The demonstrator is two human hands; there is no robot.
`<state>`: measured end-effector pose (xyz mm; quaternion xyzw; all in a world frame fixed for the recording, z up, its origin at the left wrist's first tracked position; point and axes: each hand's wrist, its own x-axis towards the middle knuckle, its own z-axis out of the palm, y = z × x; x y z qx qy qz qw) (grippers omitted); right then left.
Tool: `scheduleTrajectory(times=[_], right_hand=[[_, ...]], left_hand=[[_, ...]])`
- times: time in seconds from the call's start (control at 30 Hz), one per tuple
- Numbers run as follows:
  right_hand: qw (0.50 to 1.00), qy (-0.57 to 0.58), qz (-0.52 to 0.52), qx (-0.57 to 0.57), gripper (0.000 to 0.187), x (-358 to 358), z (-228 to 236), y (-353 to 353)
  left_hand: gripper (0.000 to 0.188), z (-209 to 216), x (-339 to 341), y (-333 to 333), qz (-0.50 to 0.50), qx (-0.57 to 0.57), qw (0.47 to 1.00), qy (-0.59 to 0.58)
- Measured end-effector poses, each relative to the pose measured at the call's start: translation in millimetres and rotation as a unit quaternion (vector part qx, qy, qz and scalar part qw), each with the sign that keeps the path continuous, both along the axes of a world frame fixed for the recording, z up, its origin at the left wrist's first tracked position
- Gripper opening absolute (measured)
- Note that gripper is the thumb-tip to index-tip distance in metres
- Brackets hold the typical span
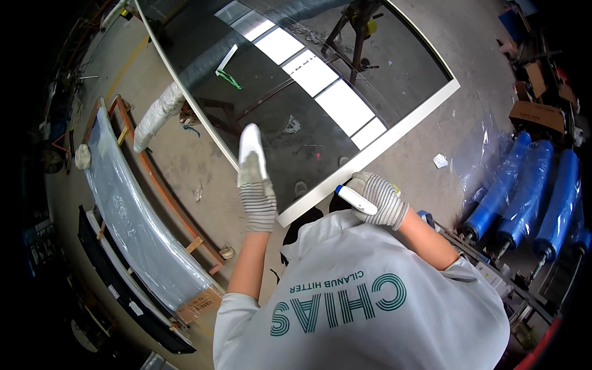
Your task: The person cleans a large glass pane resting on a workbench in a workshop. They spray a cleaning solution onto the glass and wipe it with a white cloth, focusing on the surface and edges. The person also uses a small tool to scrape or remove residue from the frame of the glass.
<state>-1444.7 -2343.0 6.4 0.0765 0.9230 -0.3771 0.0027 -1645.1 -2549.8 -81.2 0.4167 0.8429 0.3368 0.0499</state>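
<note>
- Here I am at the near end of a dark glass panel (274, 151), which runs from the centre to the top of the frame, rimmed by a white frame (401, 128).
- Left hand (256, 194), just left of centre: upright, fingers seemingly closed on a long white thing (251, 142) with a rounded tip; what it is, I can't tell. It overlaps the panel's left edge, contact unclear.
- Right hand (383, 200), right of centre: fingers curled firmly round a white tool (359, 201) with a blue end, right by the near edge.
- Step in hand, as I judge it: handling tools at this near corner. A next move calls for a steady grip, keeping both tools off the glass unless contact is meant.
- Bright reflections band the glass, hiding what's below.
- Lower left: a plastic-wrapped panel (139, 203) beside a brown rack (161, 185), hemming in that side.
- Right: blue rolls (502, 185) below a cardboard box (538, 117), tight on footing.
- A white scrap (439, 161) lies on the floor (425, 166).
</note>
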Motion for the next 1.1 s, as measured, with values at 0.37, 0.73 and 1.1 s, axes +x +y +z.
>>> scheduleTrajectory(times=[0.37,0.73,1.1], right_hand=[[0.936,-0.049,-0.349,-0.023,0.025,113.2,-59.4,-23.5],[0.943,0.016,-0.329,-0.041,0.027,101.9,-78.8,22.5],[0.923,0.026,-0.382,-0.043,0.009,116.5,-85.2,42.7]], left_hand=[[0.054,-64.0,-107.3,71.9,-0.002,-0.179,0.970,0.163],[0.048,-73.7,-139.3,102.9,-0.102,-0.182,0.964,0.162],[0.048,-61.8,-143.5,142.2,-0.112,-0.153,0.976,0.111]])
